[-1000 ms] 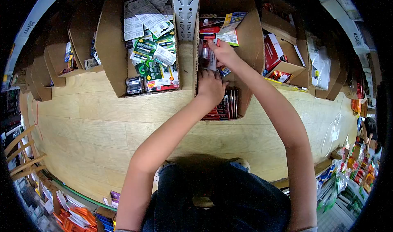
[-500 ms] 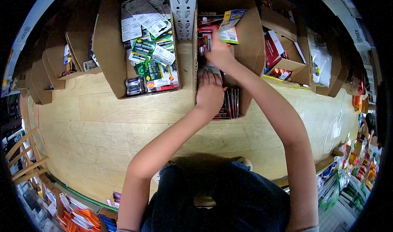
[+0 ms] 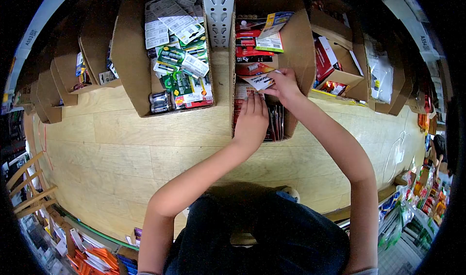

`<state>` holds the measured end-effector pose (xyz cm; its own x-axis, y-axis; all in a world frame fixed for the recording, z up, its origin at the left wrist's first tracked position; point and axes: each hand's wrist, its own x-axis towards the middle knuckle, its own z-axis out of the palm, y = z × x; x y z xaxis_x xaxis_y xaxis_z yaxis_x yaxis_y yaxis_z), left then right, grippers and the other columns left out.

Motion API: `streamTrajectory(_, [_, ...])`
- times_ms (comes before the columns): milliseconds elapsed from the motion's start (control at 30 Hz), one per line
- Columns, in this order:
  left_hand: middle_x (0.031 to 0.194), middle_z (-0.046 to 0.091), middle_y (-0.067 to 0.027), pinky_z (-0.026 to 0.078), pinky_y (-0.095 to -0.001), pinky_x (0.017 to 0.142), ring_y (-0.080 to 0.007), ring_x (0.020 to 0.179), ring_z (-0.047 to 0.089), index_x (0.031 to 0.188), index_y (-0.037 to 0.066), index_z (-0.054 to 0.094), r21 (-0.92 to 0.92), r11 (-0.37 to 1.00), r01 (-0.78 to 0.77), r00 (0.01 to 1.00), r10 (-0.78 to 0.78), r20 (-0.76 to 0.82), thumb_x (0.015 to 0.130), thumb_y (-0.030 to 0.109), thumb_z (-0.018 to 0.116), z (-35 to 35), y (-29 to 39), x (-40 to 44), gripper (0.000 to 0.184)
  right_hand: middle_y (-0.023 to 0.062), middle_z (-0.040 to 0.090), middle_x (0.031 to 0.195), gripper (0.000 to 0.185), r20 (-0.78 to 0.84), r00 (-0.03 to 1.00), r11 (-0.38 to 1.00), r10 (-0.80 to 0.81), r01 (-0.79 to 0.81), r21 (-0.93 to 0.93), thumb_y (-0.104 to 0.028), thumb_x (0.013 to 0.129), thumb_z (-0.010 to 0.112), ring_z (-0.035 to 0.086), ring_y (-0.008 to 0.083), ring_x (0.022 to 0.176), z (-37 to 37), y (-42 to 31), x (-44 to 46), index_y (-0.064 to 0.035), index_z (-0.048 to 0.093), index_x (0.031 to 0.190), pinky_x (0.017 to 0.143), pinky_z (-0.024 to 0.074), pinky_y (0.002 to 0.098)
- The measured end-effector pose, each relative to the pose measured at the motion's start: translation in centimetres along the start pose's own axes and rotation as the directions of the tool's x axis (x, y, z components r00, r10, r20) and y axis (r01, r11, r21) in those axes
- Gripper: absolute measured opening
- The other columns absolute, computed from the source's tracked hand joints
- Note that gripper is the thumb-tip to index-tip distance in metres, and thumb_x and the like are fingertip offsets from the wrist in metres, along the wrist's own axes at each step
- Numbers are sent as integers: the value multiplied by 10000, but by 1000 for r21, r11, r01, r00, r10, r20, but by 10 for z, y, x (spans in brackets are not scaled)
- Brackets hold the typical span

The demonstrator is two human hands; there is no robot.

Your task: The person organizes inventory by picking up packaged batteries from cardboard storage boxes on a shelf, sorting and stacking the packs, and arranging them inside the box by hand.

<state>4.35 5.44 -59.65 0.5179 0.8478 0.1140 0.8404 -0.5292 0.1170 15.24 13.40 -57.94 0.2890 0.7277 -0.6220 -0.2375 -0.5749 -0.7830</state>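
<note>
An open cardboard box [image 3: 305, 56] in front of me holds red and black blister packs. My right hand [image 3: 287, 86] pinches the edge of a white blister card [image 3: 258, 82] printed with letters ending in "sonic". The card is tilted, and part of it is hidden by my fingers. Just below it, my left hand [image 3: 252, 122] lies with fingers stretched out over packs at the box's near left side. Beside that hand, several thin cards [image 3: 275, 122] stand on edge. Farther back, red packs [image 3: 252, 42] lie near a yellow-and-white card [image 3: 272, 42].
A perforated metal post [image 3: 219, 17] stands between this box and another cardboard box [image 3: 130, 56] of green battery packs [image 3: 171, 56]. More cardboard boxes line both sides, one with a red-and-white carton [image 3: 324, 59]. Pale wooden boards [image 3: 121, 153] lie under the boxes.
My right hand has drawn back from the far end of the box and now grips the white card. My left hand has shifted slightly toward me, fingers still on the packs.
</note>
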Motion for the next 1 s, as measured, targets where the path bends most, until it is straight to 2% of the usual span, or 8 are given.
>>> streamTrajectory(133, [1114, 432, -228, 309, -377, 909, -306, 1072, 401, 1091, -80, 411, -114, 993, 38, 998, -31, 61, 699, 132, 489, 1, 0, -2, 453, 152, 459, 877, 313, 6, 1000, 996, -8, 9, -93, 5, 708, 515, 552, 261, 781, -7, 6, 8, 24, 319, 952, 620, 526, 379])
streamTrajectory(300, [1126, 426, -217, 315, -375, 904, -296, 1073, 403, 1100, -75, 403, -98, 995, 7, 999, -3, 43, 696, 134, 494, -2, -2, -4, 464, 148, 470, 910, 200, -27, 998, 978, 62, -55, 199, 39, 716, 499, 549, 275, 800, 4, 4, -1, 29, 393, 885, 633, 525, 367])
streamTrajectory(333, [1131, 423, -213, 315, -375, 903, -292, 1072, 404, 1105, -75, 398, -83, 997, 3, 999, 1, 37, 698, 138, 493, -2, -2, -4, 469, 156, 472, 968, 233, 161, 987, 989, 23, -46, 140, 49, 722, 488, 550, 276, 810, 3, 5, 3, 43, 388, 932, 632, 523, 355])
streamTrajectory(500, [1125, 426, -208, 316, -375, 903, -284, 1058, 414, 1107, -68, 393, -69, 998, -12, 1000, 13, 16, 710, 145, 484, -1, -2, -6, 460, 150, 486, 977, 307, 142, 986, 996, 85, -83, -20, 47, 755, 447, 559, 276, 798, -5, 2, 19, 34, 338, 1042, 671, 513, 338])
streamTrajectory(600, [1115, 430, -201, 322, -372, 898, -282, 1042, 422, 1095, -60, 402, -43, 998, -53, 999, 53, -8, 715, 142, 473, -12, -1, -13, 436, 164, 472, 1028, 367, 308, 940, 989, 149, -135, -67, 74, 754, 402, 561, 299, 821, -10, -11, 8, 13, 316, 1105, 672, 505, 341])
streamTrajectory(867, [1095, 438, -181, 358, -366, 865, -277, 1009, 436, 1052, -55, 436, -96, 969, -227, 974, 225, -32, 675, 111, 444, -38, 12, -52, 412, 114, 507, 983, 304, 253, 948, 930, 193, -94, -357, -95, 761, 481, 553, 211, 816, -7, -8, 9, -14, 422, 1049, 651, 485, 318])
streamTrajectory(933, [1093, 439, -181, 362, -367, 861, -276, 1006, 437, 1042, -54, 446, -122, 961, -248, 969, 245, -35, 672, 108, 445, -36, 14, -61, 403, 87, 530, 936, 283, 226, 961, 805, 158, 7, -593, -175, 759, 512, 544, 180, 801, -9, -9, 18, -32, 471, 999, 663, 473, 301])
streamTrajectory(1000, [1092, 440, -181, 365, -368, 857, -275, 1003, 438, 1031, -53, 455, -148, 953, -265, 964, 262, -39, 670, 104, 445, -32, 15, -66, 394, 89, 538, 920, 281, 220, 963, 869, 157, -29, -493, -167, 757, 517, 546, 183, 801, -11, -6, 18, -27, 473, 997, 672, 471, 302])
